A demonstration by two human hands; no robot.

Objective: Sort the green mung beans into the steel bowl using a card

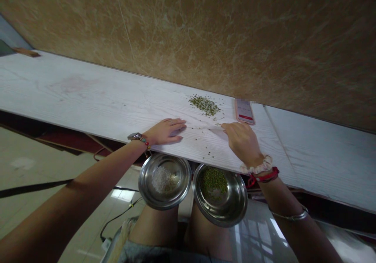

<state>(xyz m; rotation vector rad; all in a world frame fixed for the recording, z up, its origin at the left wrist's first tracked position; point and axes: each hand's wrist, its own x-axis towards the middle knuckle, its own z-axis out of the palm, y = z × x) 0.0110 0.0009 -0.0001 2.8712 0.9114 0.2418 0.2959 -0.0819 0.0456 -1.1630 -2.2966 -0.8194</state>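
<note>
My left hand [169,131] lies palm down on the white tabletop, fingers stretched out and apart, holding nothing. Close to a phone, my right hand [241,139] is closed with its fingertips low over the board; a thin pale edge shows by them, too faint to name. Beyond both hands is a small pile of mung beans [205,105] mixed with white grains, and a few stray beans are scattered nearer me. Below the table edge, one steel bowl [184,188] contains white grains like rice. A second steel bowl [235,208] beside it contains green mung beans.
The phone [244,112], its screen lit, lies right of the pile near the wall [188,31]. The white table [96,102] is a narrow strip along that wall. Both bowls are at my knees. A black cable [117,217] runs over the tiled floor on the left.
</note>
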